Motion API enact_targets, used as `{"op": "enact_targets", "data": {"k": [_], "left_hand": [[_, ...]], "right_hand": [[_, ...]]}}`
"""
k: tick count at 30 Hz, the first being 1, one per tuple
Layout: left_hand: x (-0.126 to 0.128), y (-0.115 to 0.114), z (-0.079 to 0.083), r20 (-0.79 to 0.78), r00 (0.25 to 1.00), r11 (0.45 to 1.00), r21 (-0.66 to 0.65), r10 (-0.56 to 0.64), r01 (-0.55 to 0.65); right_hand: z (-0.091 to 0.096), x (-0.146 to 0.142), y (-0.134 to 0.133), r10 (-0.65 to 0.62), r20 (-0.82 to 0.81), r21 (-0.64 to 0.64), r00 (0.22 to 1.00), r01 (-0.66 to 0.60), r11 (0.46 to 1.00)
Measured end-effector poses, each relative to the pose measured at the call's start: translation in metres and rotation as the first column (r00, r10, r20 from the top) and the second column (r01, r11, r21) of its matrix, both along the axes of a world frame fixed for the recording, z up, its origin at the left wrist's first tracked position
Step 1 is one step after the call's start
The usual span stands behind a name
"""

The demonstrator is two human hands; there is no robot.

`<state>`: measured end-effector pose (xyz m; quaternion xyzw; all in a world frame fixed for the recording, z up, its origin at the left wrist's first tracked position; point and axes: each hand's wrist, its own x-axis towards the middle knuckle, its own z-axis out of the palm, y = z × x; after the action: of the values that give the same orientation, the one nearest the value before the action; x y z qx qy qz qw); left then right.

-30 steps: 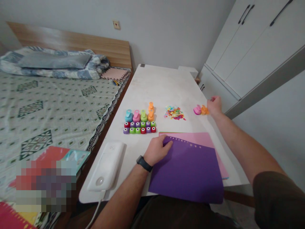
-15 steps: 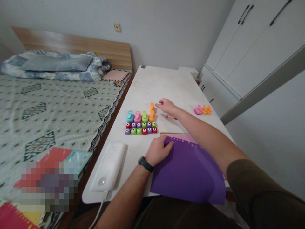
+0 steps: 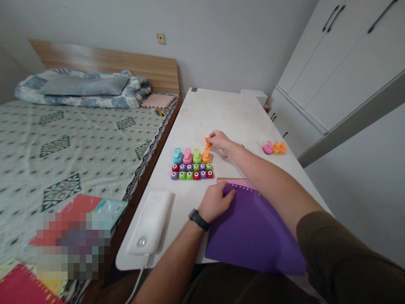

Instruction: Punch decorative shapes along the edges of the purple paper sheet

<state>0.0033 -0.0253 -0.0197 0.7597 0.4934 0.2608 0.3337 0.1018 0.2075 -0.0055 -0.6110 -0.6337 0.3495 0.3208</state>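
My right hand (image 3: 219,140) has its fingers closed around an orange craft punch (image 3: 207,140), at the back of the group of punches. In front of it stands a row of larger lever punches: blue (image 3: 177,156), pink (image 3: 187,156), green (image 3: 197,156) and orange (image 3: 206,156). Two rows of small punches (image 3: 189,175) in red, purple and green sit nearer me. My left hand (image 3: 218,199) grips the top left edge of a purple sheet (image 3: 249,232), thumb on top. Small punched holes run along that sheet's upper edge. Pink paper (image 3: 236,181) shows behind it.
A pink punch (image 3: 267,147) and two orange punches (image 3: 279,148) stand on the table's right side. A white power bank (image 3: 151,221) with a cable lies front left. To the left is a bed (image 3: 91,143) with paper packs; white cabinets (image 3: 341,63) are at right.
My right hand has reached slightly left and closed on the rear orange punch. My left hand stays on the purple sheet. The whole view has shifted a little.
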Motion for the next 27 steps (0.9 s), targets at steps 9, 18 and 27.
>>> {"op": "enact_targets", "data": {"k": [9, 18, 27], "left_hand": [[-0.001, 0.0, 0.003, 0.087, 0.995, 0.998, -0.045, 0.038, -0.035], [-0.005, 0.006, 0.007, 0.15, 0.978, 0.989, -0.042, 0.148, -0.143], [-0.005, 0.008, 0.0, 0.154, 0.971, 0.982, -0.073, 0.183, -0.174]], "right_hand": [[0.048, 0.099, -0.065, 0.072, -0.595, 0.06, 0.801, -0.045, 0.997], [0.037, 0.216, -0.17, -0.002, -0.611, -0.027, 0.791, -0.018, 0.999], [-0.005, 0.243, -0.199, -0.086, -0.631, -0.158, 0.771, -0.019, 0.987]]}}
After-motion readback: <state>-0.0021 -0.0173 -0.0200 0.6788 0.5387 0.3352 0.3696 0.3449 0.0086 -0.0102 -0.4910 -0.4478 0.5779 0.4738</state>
